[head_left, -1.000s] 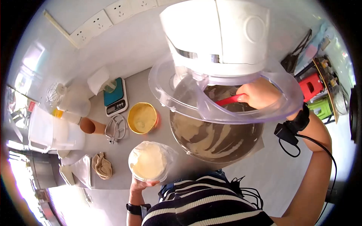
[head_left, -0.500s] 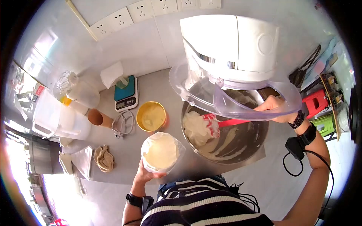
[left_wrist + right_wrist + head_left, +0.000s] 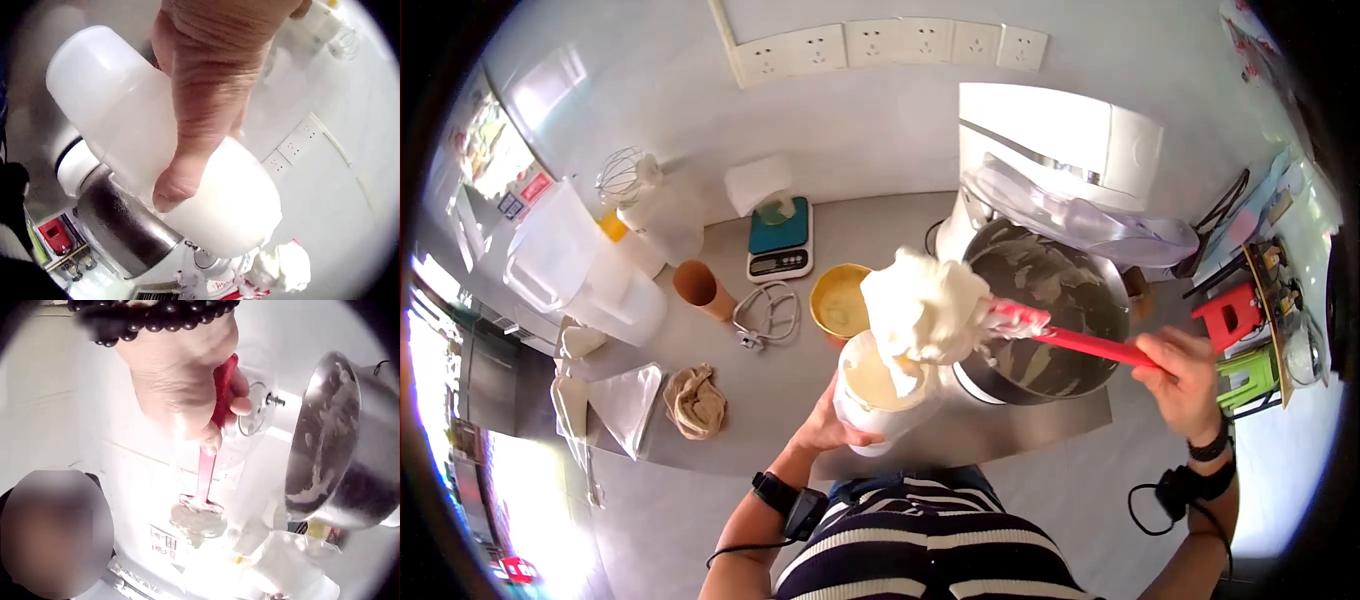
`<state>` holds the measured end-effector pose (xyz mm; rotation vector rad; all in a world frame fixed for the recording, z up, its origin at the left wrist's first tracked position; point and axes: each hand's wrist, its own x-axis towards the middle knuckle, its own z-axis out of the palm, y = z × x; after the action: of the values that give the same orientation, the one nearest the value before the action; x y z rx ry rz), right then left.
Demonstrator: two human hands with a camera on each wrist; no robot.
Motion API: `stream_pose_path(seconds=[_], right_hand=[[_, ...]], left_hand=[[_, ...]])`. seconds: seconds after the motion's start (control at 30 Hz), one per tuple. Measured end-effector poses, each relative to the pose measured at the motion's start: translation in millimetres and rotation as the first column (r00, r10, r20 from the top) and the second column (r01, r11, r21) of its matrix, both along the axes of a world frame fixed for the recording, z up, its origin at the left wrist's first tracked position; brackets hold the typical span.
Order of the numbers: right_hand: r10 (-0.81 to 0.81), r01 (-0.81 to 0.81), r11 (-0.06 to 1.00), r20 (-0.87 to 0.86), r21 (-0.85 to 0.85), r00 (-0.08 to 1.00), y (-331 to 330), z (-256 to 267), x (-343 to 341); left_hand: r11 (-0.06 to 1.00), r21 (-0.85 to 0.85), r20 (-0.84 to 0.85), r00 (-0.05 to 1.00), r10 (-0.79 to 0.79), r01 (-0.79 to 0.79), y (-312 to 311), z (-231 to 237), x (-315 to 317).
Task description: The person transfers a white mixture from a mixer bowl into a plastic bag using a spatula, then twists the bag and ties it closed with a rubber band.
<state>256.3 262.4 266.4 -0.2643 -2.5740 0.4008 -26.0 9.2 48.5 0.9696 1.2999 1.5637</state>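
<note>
In the head view my left hand [image 3: 825, 420] grips a tall translucent plastic container [image 3: 900, 425], tilted, with pale cream inside. Its thumb lies along the container's side in the left wrist view. My right hand [image 3: 1185, 385] holds the handle of a red spatula [image 3: 1090, 345], with the fingers wrapped round it. A big dollop of white cream [image 3: 925, 305] sits on the spatula's blade and overlaps the container's mouth, part of it hanging down at the rim. Right of that stands the steel mixing bowl [image 3: 1020, 380], cream smeared over its inner wall.
Behind the bowl rises a white stand mixer [image 3: 1040, 140] with a clear splash guard [image 3: 1080, 220]. A yellow bowl [image 3: 830, 310] and a kitchen scale [image 3: 780, 255] stand left of it. Farther left are a brown cup [image 3: 700, 288], a crumpled brown cloth [image 3: 696, 402] and a clear pitcher [image 3: 605, 295].
My right hand has drawn the cream-laden spatula out of the mixing bowl from under the splash guard and brought the dollop left over the container. The head view has swung left.
</note>
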Motion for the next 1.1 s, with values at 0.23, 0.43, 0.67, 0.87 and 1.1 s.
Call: stream_pose_path(seconds=[0.23,0.43,0.67,0.87,1.1], right_hand=[[0.021,0.024,0.871,-0.086,0.49,0.996,-55,-14,-44],[0.04,-0.021,0.699,-0.01,0.715,0.999,-93,4,-67],[0.044,-0.17,0.586,0.178,0.792,0.983,-124,31,-88],[0.043,-0.284,0.519,0.307,0.806,0.951,-135,61,-90],[-0.024,-0.119,0.579,0.162,0.806,0.986,-127,75,-80]], left_hand=[[0.985,0.106,0.117,0.982,-0.149,0.136,-29,27,-29],[0.992,0.11,0.12,0.99,-0.073,0.06,-43,45,-38],[0.981,0.174,0.186,0.981,0.051,-0.084,-46,38,-40],[0.956,0.261,0.084,0.99,0.114,-0.133,-40,23,-47],[0.939,0.225,0.002,0.963,0.268,-0.262,-27,4,-48]])
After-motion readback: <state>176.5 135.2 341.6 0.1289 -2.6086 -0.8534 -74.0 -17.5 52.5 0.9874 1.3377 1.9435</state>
